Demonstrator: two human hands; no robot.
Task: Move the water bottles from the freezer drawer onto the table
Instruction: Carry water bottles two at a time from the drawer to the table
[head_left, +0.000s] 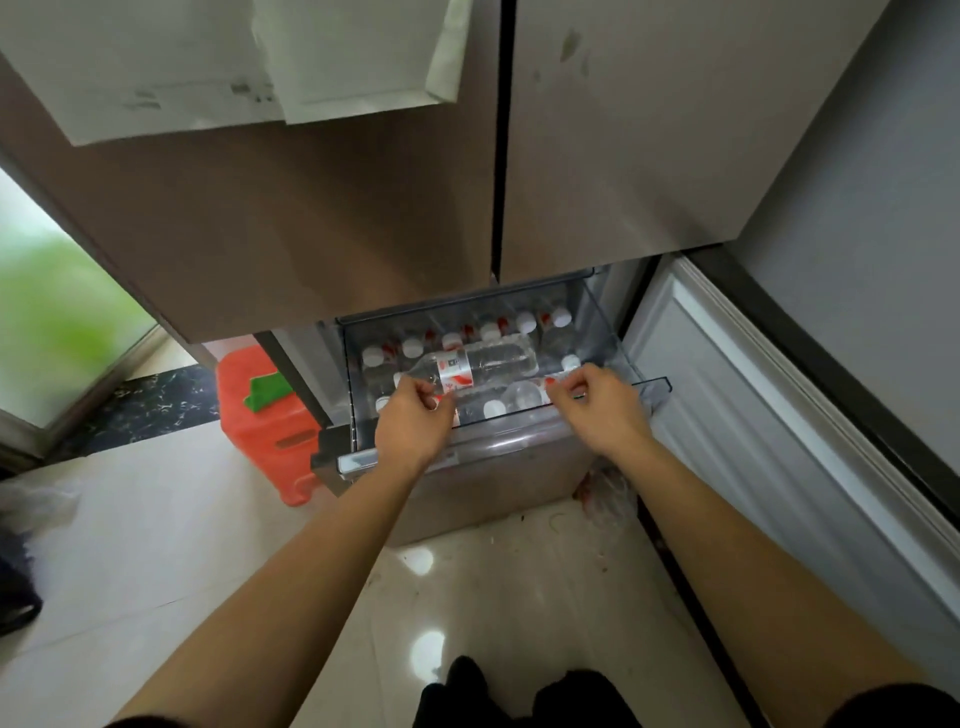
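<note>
The clear freezer drawer (608, 332) is pulled out below the fridge doors. Several water bottles (524, 323) with white caps stand upright inside it. One bottle with a red and white label (488, 364) lies across their tops. A second lying bottle (522, 396) rests just in front of it. My left hand (415, 423) reaches over the drawer's front rim, fingers curled at the neck end of the top bottle. My right hand (602, 408) is at the right, fingers curled over the labelled end of the second lying bottle. Whether it grips is hidden.
An orange plastic stool (260, 421) with a green cloth on it stands left of the drawer. A freezer door (769, 415) hangs open on the right. Crumpled plastic (608, 493) lies on the glossy tiled floor by the drawer's base. Papers (332, 57) hang on the fridge door.
</note>
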